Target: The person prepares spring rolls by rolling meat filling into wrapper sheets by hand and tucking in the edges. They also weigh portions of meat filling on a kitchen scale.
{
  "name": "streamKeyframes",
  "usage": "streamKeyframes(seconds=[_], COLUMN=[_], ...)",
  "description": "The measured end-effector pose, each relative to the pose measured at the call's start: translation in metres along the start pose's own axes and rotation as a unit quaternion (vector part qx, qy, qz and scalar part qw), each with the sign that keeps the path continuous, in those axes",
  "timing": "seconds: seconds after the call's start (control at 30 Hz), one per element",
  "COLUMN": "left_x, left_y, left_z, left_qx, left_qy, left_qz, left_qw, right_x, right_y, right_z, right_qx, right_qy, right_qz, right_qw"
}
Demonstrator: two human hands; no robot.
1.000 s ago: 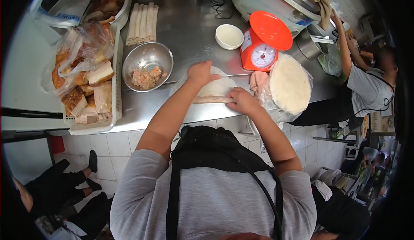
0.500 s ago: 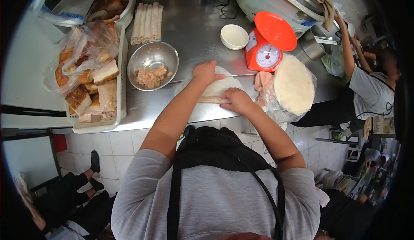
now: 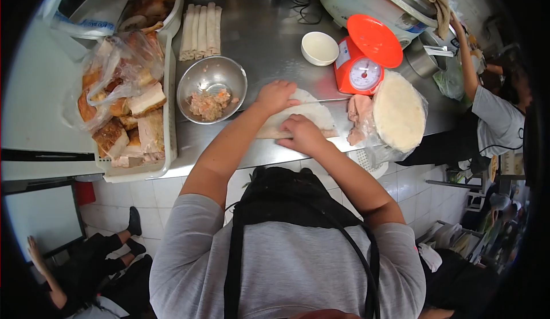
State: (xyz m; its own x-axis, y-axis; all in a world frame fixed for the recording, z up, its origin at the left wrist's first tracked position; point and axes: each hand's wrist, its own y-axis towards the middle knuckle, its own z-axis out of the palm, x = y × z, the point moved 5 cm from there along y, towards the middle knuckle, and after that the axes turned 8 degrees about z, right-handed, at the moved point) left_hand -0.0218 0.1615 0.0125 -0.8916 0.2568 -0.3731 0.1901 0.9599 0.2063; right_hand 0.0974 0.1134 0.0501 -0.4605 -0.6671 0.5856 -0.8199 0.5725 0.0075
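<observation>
Fingers [image 3: 290, 126] of right hand [image 3: 305, 135] curled at near edge of dough sheet [image 3: 315, 111], can't tell if pinching; left hand [image 3: 276, 98] unclenched across far side, seemingly steadying. Sheet's at front of counter [image 3: 264, 50], bowl [image 3: 236, 78] near, likely for reach.

Seen from above, the left arm [image 3: 220, 157] and right arm [image 3: 362, 186] reach forward, bare below the sleeves and angled inward; the left hand [image 3: 276, 97] is farther from the body, back uppermost, thumb set apart from the fingers; the right hand [image 3: 303, 134] is nearer, its fingers bent and pointing leftward; the two hands sit close together.
</observation>
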Motion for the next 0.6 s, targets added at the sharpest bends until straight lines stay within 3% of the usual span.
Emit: streamKeyframes(seconds=[0.2, 0.27, 0.4, 0.5, 0.6], left_x=[0.007, 0.008, 0.007, 0.008, 0.010], left_y=[-0.009, -0.009, -0.009, -0.008, -0.006], left_z=[-0.001, -0.001, -0.001, -0.001, -0.001], left_qx=[-0.068, -0.076, -0.072, -0.078, -0.066], left_qy=[0.013, 0.013, 0.020, 0.017, 0.011], left_qz=[0.044, 0.048, 0.052, 0.063, 0.072], left_qw=[0.997, 0.996, 0.996, 0.995, 0.995], right_x=[0.003, 0.009, 0.017, 0.018, 0.027], right_y=[0.002, 0.007, 0.017, 0.014, 0.019], right_z=[0.027, 0.023, 0.039, 0.041, 0.030], right_qx=[-0.018, 0.007, 0.024, 0.016, 0.043], right_qy=[-0.010, -0.016, -0.055, -0.067, -0.037], right_qz=[-0.035, 0.001, 0.022, -0.022, 0.015], right_qw=[0.999, 1.000, 0.998, 0.997, 0.998])
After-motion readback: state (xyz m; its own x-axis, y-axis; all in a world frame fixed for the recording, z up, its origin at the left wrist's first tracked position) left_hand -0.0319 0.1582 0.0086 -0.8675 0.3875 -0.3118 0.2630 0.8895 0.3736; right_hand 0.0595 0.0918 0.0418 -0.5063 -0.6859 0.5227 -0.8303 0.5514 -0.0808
